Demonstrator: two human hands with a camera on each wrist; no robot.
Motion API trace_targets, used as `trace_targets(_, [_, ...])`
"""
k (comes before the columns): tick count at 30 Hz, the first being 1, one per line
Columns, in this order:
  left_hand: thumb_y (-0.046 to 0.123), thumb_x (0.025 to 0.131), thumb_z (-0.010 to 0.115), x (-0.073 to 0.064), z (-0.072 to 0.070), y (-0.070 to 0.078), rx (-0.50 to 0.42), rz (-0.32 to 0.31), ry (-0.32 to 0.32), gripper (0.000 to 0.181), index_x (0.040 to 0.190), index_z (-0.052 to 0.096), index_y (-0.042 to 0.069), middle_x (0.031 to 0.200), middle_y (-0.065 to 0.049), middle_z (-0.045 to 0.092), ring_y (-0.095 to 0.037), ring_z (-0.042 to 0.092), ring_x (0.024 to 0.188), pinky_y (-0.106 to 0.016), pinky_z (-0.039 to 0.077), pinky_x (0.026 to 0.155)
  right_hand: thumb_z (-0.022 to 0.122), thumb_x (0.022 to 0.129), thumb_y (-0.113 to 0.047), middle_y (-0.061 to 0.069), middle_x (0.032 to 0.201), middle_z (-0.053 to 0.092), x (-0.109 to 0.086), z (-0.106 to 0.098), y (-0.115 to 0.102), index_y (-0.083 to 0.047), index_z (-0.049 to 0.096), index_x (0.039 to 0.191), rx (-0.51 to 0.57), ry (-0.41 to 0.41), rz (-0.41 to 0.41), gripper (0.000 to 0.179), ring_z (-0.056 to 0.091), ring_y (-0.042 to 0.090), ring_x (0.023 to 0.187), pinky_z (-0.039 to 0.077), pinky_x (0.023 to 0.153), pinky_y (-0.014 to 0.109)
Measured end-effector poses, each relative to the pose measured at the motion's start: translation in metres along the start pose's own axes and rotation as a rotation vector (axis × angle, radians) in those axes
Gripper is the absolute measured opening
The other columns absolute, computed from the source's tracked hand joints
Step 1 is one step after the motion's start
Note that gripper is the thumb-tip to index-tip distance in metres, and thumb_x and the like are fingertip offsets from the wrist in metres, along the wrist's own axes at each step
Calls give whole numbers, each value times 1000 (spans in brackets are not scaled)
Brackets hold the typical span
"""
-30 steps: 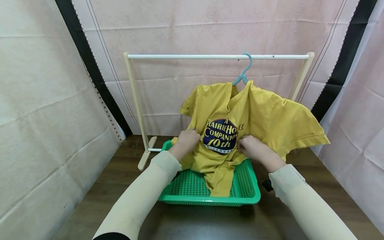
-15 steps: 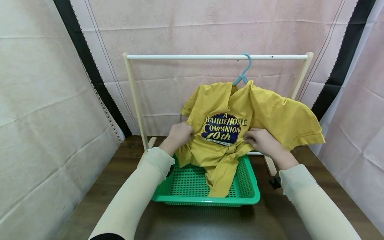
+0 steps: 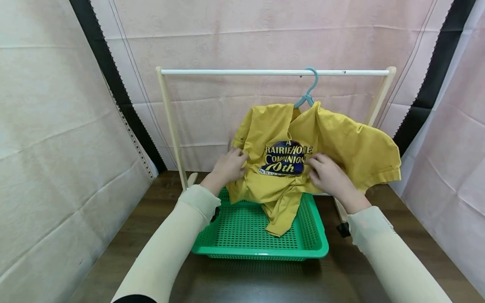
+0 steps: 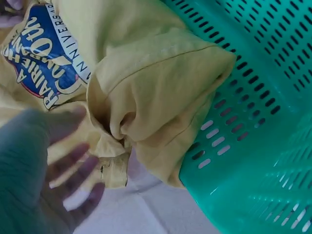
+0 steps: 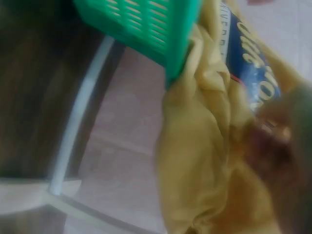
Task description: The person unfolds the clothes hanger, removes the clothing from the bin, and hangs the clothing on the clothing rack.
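A yellow short-sleeved shirt [image 3: 280,126] with a dark blue printed logo hangs on a light blue hanger [image 3: 310,86]. Its lower part is bunched, and one end dangles into a green basket [image 3: 261,253]. My left hand [image 3: 229,167] is at the shirt's left side; in the left wrist view, its fingers [image 4: 80,170] are spread apart, with the thumb close to the cloth. At the right edge of the print, my right hand [image 3: 329,174] has its fingers loosely bent against the shirt. The right wrist view blurs that hand [image 5: 273,146].
The hanger hooks over the top bar of a white rack [image 3: 227,72], right of its middle. The basket stands on a dark wooden table [image 3: 265,280] in front of the rack. Pale cloth walls [image 3: 53,126] enclose the back and sides.
The hands first moved apart, stretching the shirt front; now they are slightly closer together, and the left fingers have loosened. The shirt's dangling end has risen, and its right sleeve has shifted inward.
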State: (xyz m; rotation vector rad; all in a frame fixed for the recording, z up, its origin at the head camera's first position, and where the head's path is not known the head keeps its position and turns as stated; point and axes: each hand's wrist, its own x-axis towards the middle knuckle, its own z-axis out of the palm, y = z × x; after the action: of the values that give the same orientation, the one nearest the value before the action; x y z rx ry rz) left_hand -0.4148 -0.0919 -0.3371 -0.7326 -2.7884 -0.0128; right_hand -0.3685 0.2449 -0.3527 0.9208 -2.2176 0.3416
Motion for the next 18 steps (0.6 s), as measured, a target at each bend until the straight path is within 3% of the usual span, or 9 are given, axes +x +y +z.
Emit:
trace_targets(2, [35,99,66,-2,1,2,-35,56,-60,34,130,64,21,123,-3,58,-21,59,106,-42,51,86,68,87,5,18,105,64,-1,5,-4,5,70,106,56,-40,-72,20,61,34,96,52,82,47])
trace_targets(4, [37,99,66,-4,1,4,-82,92,-120,30,125,67,22,118,-2,59,-18,60,99,-39,51,84,71,89,-1,17,111,64,-2,9,-8,3,69,111,95,-112,-88,23,61,32,101,52,84,47])
trace_targets(7, [42,98,66,-6,2,6,-109,122,-210,33,124,68,22,122,-2,59,-17,61,101,-38,51,87,74,92,-14,15,122,62,-3,15,-12,0,66,123,93,-259,-18,35,60,32,111,51,91,48])
trace_targets(11, [47,96,66,-8,6,9,-73,120,-283,48,134,63,19,135,-4,56,-21,59,115,-40,49,97,74,94,-25,15,134,58,-5,22,-14,-3,60,135,71,-402,101,49,57,33,121,48,99,50])
trace_targets(14, [49,96,66,-8,10,11,-49,93,-302,55,139,60,16,140,-6,54,-23,56,122,-41,47,100,76,92,-27,17,136,57,-5,26,-14,-2,57,137,66,-433,143,55,56,36,123,46,101,52])
trace_targets(18, [49,94,69,-7,14,15,-18,70,-301,52,132,64,13,136,-7,55,-25,54,120,-38,48,97,79,90,-25,21,134,57,-8,32,-11,2,56,136,47,-436,161,58,56,39,122,46,101,53])
